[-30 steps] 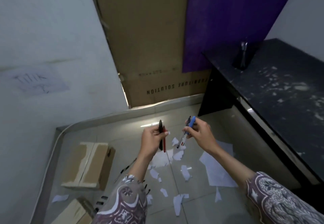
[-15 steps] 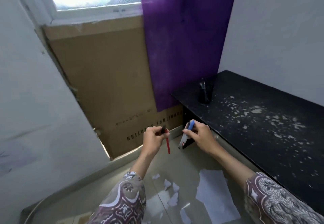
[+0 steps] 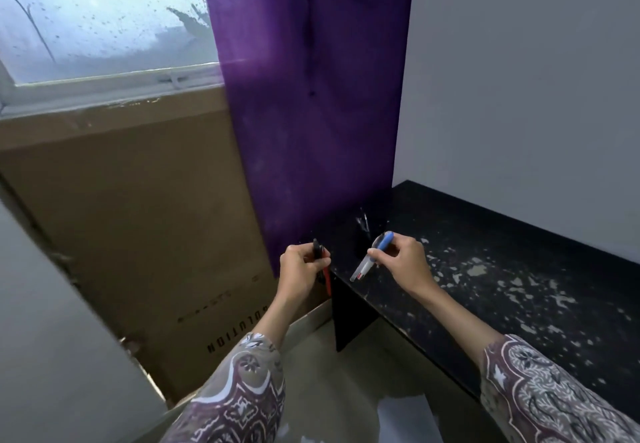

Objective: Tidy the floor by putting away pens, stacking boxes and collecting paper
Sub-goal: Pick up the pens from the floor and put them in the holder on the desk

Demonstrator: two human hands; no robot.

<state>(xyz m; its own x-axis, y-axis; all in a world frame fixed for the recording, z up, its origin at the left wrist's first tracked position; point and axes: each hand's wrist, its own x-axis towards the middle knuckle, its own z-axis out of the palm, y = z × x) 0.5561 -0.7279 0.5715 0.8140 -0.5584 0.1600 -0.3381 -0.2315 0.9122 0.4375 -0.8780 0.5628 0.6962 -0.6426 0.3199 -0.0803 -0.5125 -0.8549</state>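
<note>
My left hand [image 3: 300, 269] grips a red pen [image 3: 327, 280] and a black pen [image 3: 316, 248] together, at the left end of the black desk [image 3: 519, 269]. My right hand [image 3: 403, 262] holds a white pen with a blue cap [image 3: 372, 257] over the desk's near corner. A dark pen holder [image 3: 363, 234] stands on the desk just behind my right hand, with something thin sticking out of it. A white sheet of paper [image 3: 405, 418] lies on the floor at the bottom of the view.
A purple curtain [image 3: 311, 113] hangs behind the desk. A large flat cardboard box [image 3: 138, 217] leans against the wall under the window [image 3: 97, 16]. The desk top is scuffed with pale flecks. A grey wall stands to the right.
My view has tilted up from the floor toward the window and desk. Both hands have risen with their pens and now sit at the desk's end by the pen holder.
</note>
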